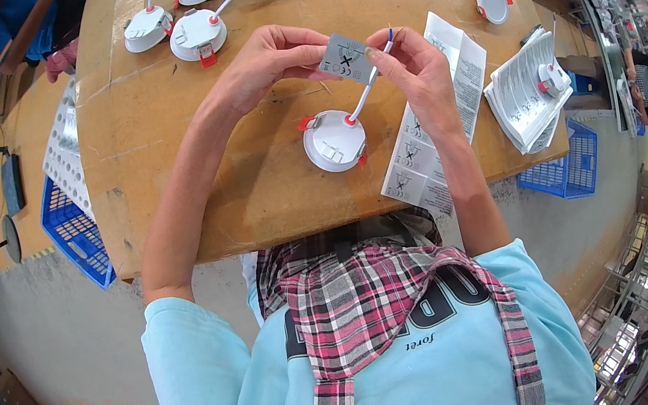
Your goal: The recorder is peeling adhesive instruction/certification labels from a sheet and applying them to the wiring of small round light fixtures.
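Note:
A silver-grey printed label [344, 59] is stretched between my two hands above the table. My left hand [271, 62] pinches its left edge between thumb and fingers. With thumb and fingertips, my right hand [424, 76] grips the white cable [364, 96], and the label's right edge meets the cable there. Below them, a round white downlight [335, 143] with red-tipped spring clips lies on the table, and the cable rises from its red grommet. Beside my right forearm lies a long sheet of printed labels [411, 159], partly covered by that arm.
Several more downlights [198, 34] stand along the far side of the brown table [163, 117], and one downlight [491, 3] sits at the far right. A stack of label sheets [520, 96] lies at the right edge. Blue crates [73, 229] stand below. Another person's arm [27, 33] is at far left.

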Motion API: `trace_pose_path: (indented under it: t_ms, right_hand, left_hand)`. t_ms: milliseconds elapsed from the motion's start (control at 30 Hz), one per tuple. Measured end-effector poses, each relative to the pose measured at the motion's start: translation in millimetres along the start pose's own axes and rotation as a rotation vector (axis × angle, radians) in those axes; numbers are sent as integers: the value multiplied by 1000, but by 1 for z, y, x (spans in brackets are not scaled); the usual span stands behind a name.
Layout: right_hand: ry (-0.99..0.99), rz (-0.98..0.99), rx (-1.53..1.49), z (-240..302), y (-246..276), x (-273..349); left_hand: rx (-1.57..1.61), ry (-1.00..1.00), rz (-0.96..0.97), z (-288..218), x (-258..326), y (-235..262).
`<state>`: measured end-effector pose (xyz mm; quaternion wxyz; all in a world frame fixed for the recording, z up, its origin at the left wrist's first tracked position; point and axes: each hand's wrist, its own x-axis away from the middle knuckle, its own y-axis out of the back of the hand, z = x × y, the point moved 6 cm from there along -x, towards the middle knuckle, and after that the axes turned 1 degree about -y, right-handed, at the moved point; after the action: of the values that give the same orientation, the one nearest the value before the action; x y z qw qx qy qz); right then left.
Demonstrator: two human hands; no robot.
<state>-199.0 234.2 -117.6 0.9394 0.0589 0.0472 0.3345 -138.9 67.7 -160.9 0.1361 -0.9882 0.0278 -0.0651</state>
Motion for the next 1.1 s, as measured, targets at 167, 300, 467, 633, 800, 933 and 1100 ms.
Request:
trace_pose_path:
  t_ms: [167, 300, 467, 633, 800, 933, 1100]
  right_hand:
    - [-7, 0, 18, 2, 0, 0]
    - [-8, -4, 28, 3, -1, 0]
    - [-2, -14, 48, 2, 0, -1]
    - [10, -23, 43, 0, 0, -2]
    - [4, -26, 67, 1, 2, -2]
    - [17, -22, 50, 2, 4, 0]
    - [14, -17, 53, 1, 5, 1]
  left_hand:
    - [-8, 0, -8, -2, 1, -1]
    - [-23, -8, -4, -7, 3, -3]
    - [-31, -28, 13, -14, 5, -6]
    - [-34, -19, 21, -19, 7, -8]
    - [-5, 7, -13, -14, 7, -3]
    - [90, 60, -48, -11, 6, -5]
    - [-82, 19, -101, -9, 7, -17]
